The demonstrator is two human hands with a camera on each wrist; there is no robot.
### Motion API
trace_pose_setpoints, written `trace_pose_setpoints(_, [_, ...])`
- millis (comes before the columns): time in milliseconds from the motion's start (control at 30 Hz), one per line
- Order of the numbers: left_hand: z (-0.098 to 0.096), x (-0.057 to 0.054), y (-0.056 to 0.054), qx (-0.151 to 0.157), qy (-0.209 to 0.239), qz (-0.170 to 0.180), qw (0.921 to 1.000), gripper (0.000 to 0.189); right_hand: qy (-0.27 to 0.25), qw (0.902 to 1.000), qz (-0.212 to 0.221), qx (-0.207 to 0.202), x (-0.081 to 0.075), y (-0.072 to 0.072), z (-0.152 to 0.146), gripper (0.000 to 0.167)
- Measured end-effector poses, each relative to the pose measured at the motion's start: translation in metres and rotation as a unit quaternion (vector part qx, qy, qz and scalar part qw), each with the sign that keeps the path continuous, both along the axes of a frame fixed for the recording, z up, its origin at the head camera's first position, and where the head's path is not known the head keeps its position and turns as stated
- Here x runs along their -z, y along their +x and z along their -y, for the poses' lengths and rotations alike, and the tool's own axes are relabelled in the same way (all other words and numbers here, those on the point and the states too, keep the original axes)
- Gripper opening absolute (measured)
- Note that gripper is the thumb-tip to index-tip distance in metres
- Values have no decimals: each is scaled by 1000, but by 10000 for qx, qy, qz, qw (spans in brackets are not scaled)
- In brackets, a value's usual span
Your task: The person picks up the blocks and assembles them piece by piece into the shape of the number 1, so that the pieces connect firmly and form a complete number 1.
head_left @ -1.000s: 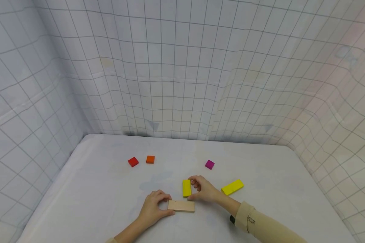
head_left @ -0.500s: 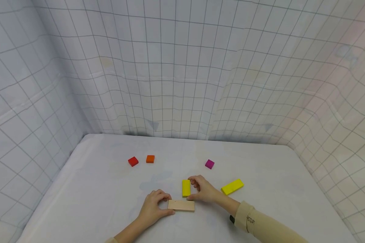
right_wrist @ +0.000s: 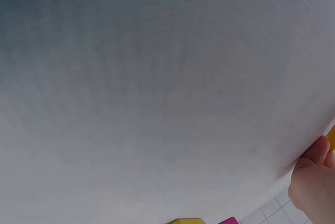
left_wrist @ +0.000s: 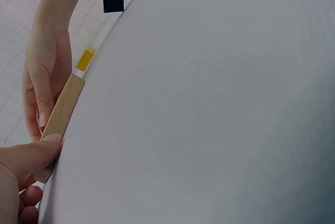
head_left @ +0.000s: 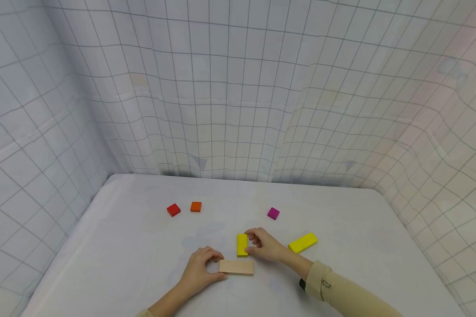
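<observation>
At the table's near middle my left hand pinches the left end of a plain wooden block, fingers at its far side and thumb at its near side. The left wrist view shows that thumb pressed along the wooden block. Just beyond it lies a short yellow block, pointing away from me, with a narrow gap between the two. My right hand touches the yellow block's right side, its thumb near the closer end and a fingertip at the far corner. No opposed pinch shows there.
Another yellow block lies slanted right of the right hand. A purple block sits farther back. Red and orange blocks lie at the back left. Gridded white curtains enclose the table's far edge and sides.
The right thumb has slid from the yellow block's near end to its right side. That block has shifted very slightly left. The left hand and wooden block have stayed in place.
</observation>
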State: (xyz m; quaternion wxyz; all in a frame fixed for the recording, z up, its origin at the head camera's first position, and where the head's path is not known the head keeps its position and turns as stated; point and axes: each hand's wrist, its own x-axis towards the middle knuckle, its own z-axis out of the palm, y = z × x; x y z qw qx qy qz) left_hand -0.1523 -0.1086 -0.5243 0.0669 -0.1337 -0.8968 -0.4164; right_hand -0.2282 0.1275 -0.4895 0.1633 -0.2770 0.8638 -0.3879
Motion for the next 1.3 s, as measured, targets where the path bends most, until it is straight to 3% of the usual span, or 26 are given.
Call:
trace_pose_setpoints(367, [1, -2, 0, 135, 42, 18, 9999, 32, 64, 9999, 103, -45, -5, 1, 6, 43])
trace_pose_setpoints(1300, [1, -4, 2, 99, 35, 5, 9999, 31, 153, 9997, 98, -151, -4, 4, 9, 43])
